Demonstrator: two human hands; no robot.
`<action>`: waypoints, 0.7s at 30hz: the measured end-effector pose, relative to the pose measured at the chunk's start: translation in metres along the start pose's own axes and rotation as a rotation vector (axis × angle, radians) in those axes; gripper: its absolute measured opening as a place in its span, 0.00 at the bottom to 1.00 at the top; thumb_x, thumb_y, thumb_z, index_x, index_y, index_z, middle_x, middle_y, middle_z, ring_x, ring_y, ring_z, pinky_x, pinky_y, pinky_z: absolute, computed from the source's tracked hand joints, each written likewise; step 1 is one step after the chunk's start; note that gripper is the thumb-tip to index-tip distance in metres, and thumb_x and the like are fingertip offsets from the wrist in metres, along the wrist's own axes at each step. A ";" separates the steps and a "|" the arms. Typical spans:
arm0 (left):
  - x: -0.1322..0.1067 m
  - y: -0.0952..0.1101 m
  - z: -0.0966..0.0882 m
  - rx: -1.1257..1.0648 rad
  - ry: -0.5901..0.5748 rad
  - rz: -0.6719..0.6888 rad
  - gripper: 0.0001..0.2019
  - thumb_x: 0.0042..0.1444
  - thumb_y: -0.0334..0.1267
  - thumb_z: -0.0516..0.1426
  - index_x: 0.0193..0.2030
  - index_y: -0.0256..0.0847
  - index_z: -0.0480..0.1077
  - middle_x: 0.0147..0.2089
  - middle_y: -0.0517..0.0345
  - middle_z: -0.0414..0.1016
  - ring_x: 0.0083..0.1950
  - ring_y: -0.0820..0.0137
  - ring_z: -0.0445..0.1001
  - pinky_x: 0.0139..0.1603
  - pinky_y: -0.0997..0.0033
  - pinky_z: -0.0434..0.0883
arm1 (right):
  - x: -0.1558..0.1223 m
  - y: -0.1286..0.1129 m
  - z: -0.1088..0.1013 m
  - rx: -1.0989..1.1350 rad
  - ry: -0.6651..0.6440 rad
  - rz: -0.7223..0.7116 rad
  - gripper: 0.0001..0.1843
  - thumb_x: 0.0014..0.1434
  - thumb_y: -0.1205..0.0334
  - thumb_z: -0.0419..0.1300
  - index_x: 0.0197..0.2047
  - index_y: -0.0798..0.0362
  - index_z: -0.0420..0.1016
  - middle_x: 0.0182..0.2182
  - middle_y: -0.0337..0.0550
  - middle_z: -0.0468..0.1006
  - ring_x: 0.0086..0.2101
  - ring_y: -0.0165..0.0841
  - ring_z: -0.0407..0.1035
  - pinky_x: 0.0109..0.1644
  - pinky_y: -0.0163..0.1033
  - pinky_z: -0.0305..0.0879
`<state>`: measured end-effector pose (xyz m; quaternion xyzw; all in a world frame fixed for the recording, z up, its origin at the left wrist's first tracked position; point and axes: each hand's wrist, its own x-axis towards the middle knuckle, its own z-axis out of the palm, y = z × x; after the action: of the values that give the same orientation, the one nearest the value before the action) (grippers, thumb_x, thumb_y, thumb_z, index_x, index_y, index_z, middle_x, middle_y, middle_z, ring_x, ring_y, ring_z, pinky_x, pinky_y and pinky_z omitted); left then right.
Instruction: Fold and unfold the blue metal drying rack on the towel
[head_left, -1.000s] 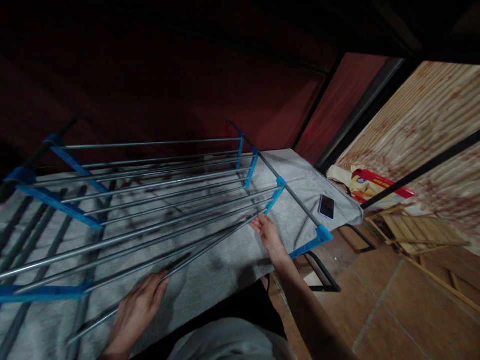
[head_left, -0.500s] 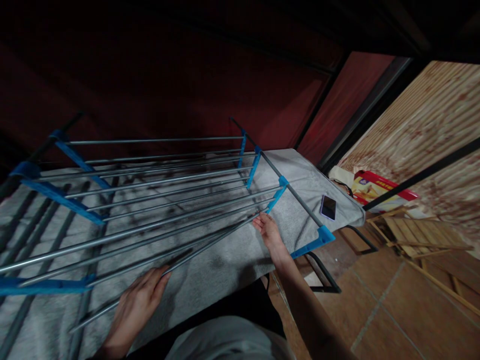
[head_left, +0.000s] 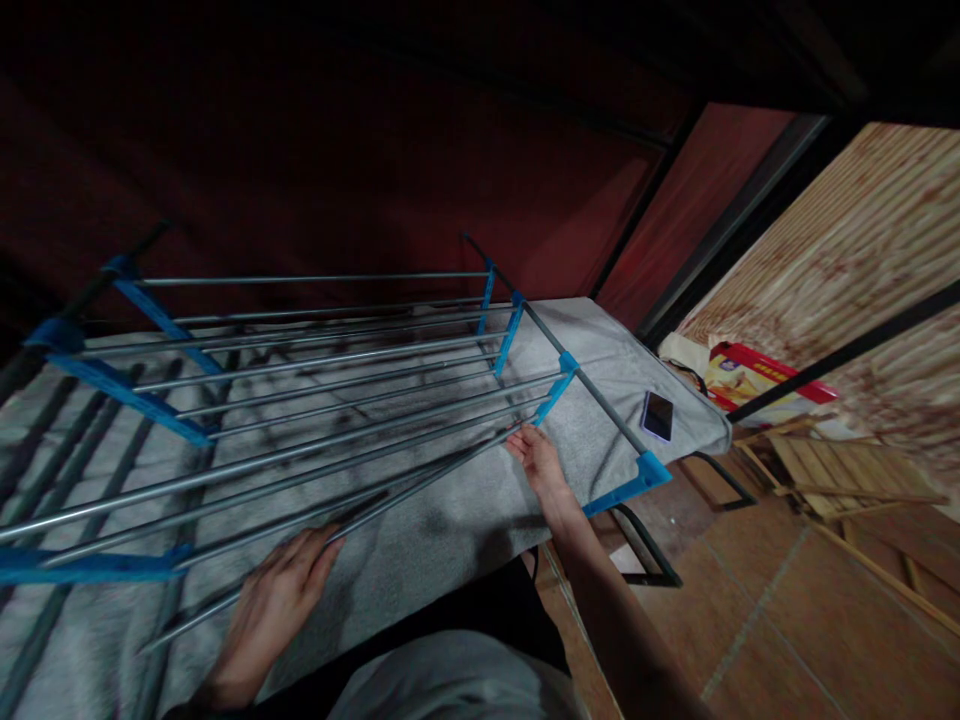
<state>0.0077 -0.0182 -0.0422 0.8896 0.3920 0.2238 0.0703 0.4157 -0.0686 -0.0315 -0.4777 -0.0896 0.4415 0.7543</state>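
Note:
A metal rack [head_left: 315, 400] of long grey rods with blue plastic end pieces lies on a grey cloth [head_left: 450, 530]. One loose rod [head_left: 390, 500] runs slantwise across the near side. My left hand [head_left: 274, 605] is curled around the near part of that rod. My right hand [head_left: 538, 462] pinches the rod's far end, right beside a blue end piece [head_left: 553, 392] of the rack.
A phone [head_left: 657, 415] lies on the cloth's right corner. Beyond it sit a red and yellow box [head_left: 757, 380] and folded wooden slats [head_left: 847, 465] on the tiled floor [head_left: 750, 610]. A dark red wall stands behind.
Both hands stay on the loose rod. My left hand has slipped slightly lower and nearer along it. The view has barely shifted.

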 end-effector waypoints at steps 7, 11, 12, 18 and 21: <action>0.002 -0.004 0.002 0.046 0.029 0.039 0.20 0.69 0.51 0.47 0.52 0.42 0.73 0.47 0.54 0.80 0.46 0.61 0.79 0.47 0.62 0.74 | 0.001 -0.001 0.000 0.001 0.001 0.003 0.11 0.49 0.60 0.71 0.33 0.50 0.73 0.27 0.36 0.77 0.30 0.29 0.74 0.40 0.34 0.75; 0.004 -0.004 0.002 0.051 0.038 0.031 0.22 0.69 0.52 0.46 0.51 0.40 0.74 0.48 0.53 0.80 0.48 0.60 0.79 0.48 0.62 0.74 | -0.003 0.000 -0.001 -0.010 -0.023 0.024 0.12 0.51 0.57 0.71 0.34 0.50 0.72 0.28 0.37 0.78 0.31 0.30 0.75 0.41 0.36 0.75; 0.005 -0.004 0.002 0.048 0.034 0.022 0.22 0.69 0.52 0.46 0.51 0.40 0.74 0.48 0.53 0.80 0.48 0.60 0.79 0.48 0.61 0.74 | -0.005 0.001 -0.001 -0.013 -0.033 0.033 0.13 0.51 0.56 0.71 0.34 0.50 0.73 0.29 0.37 0.78 0.32 0.31 0.75 0.42 0.36 0.75; 0.009 -0.001 -0.001 0.028 0.024 0.005 0.22 0.69 0.51 0.46 0.51 0.41 0.75 0.46 0.52 0.80 0.46 0.60 0.79 0.48 0.61 0.74 | -0.018 0.013 0.002 -0.049 -0.106 0.114 0.14 0.50 0.55 0.71 0.35 0.50 0.73 0.33 0.40 0.81 0.34 0.33 0.76 0.44 0.39 0.74; 0.012 0.000 -0.003 0.041 0.007 -0.024 0.22 0.69 0.51 0.45 0.51 0.41 0.75 0.47 0.52 0.80 0.46 0.60 0.79 0.47 0.61 0.74 | -0.024 0.018 0.005 -0.058 -0.136 0.149 0.16 0.49 0.53 0.72 0.36 0.51 0.73 0.36 0.42 0.81 0.35 0.33 0.76 0.44 0.39 0.74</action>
<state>0.0138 -0.0095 -0.0352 0.8854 0.4071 0.2179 0.0535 0.3879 -0.0804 -0.0365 -0.4734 -0.1178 0.5249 0.6975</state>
